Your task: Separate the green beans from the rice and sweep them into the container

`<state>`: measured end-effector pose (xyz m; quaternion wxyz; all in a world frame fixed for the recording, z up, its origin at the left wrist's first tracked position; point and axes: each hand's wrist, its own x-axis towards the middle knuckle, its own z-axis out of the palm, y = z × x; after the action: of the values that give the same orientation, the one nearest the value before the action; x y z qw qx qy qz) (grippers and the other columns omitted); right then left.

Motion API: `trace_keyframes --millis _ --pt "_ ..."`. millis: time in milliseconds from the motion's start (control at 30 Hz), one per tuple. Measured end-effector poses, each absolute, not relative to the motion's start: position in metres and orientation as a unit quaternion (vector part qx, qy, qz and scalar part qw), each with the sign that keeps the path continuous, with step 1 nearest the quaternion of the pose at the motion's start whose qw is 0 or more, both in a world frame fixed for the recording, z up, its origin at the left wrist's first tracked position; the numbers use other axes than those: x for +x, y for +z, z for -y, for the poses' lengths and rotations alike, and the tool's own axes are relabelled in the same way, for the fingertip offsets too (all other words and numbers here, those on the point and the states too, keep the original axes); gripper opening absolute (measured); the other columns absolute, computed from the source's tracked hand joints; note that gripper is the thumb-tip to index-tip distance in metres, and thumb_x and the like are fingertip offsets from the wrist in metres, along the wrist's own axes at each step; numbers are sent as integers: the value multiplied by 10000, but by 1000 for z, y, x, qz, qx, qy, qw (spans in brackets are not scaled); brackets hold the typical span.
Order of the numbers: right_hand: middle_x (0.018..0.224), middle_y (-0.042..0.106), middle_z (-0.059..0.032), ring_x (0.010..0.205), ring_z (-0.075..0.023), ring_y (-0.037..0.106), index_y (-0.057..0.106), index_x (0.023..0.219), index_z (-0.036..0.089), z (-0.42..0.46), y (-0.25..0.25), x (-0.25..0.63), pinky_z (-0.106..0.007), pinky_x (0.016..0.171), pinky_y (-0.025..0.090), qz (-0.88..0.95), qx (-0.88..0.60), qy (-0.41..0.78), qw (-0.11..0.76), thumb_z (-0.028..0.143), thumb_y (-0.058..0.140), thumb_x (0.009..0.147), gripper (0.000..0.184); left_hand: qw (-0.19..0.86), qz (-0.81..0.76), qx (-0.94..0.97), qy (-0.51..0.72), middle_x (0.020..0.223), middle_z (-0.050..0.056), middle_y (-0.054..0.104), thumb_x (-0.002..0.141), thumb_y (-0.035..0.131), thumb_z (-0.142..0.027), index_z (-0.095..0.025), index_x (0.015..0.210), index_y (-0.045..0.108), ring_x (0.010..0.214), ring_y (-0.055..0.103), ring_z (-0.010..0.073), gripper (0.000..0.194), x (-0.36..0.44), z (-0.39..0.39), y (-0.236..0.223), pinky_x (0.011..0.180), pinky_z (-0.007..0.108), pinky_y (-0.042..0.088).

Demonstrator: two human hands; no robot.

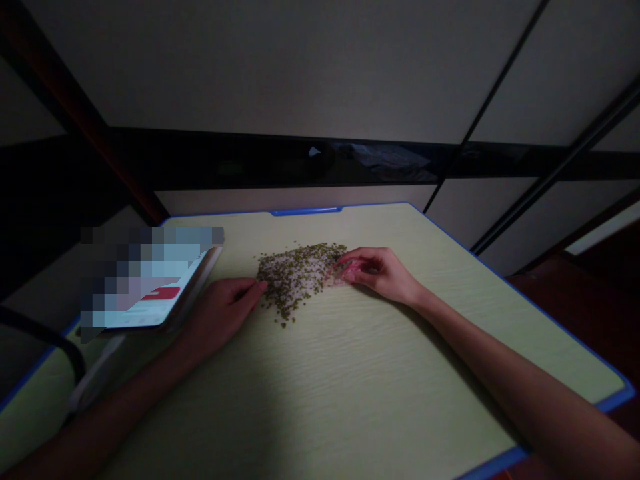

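Note:
A loose spread of small dark-green bits, like beans, mixed with white grains or a white surface (297,273) lies mid-table; I cannot tell which the white is. My left hand (227,303) rests at the spread's left edge, thumb and forefinger pressed together; whatever they pinch is too small to make out. On the right side, my right hand (383,273) curls its fingers around a small see-through item with pink on it (350,270), which looks like plastic. That item touches or nearly touches the spread's right edge, and the fingers partly cover it.
A tablet-like device with a lit, partly blurred screen (165,300) stands tilted at the left, close to my left wrist. A black cable (55,333) curves beside it. The pale table (350,393) has a blue rim, and cabinet panels (280,67) rise behind it.

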<state>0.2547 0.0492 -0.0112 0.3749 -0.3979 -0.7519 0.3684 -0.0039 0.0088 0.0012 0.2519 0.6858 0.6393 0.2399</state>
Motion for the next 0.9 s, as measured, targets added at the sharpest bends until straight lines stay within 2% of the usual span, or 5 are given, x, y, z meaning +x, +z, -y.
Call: trace_keyframes --millis 300,567,900 --pt "741 671 -49 618 -120 581 651 945 117 -48 -10 250 -257 589 467 761 -397 356 369 218 610 707 261 243 -636 691 242 445 -43 350 735 362 -480 -201 486 348 462 358 118 375 -5 -11 -1 472 248 243" --pt "781 691 -46 671 -129 618 653 925 137 -48 -10 252 -259 627 491 755 -382 380 373 162 606 701 230 242 -641 687 243 436 -42 354 734 369 -468 -201 480 355 452 357 118 369 -4 -9 1 460 249 239" --pt "795 684 -57 665 -124 609 655 924 126 -47 -8 255 -259 643 489 756 -366 414 350 218 637 700 242 241 -639 688 246 430 -41 361 731 372 -478 -200 480 371 451 359 117 374 -5 -10 -1 457 246 241"
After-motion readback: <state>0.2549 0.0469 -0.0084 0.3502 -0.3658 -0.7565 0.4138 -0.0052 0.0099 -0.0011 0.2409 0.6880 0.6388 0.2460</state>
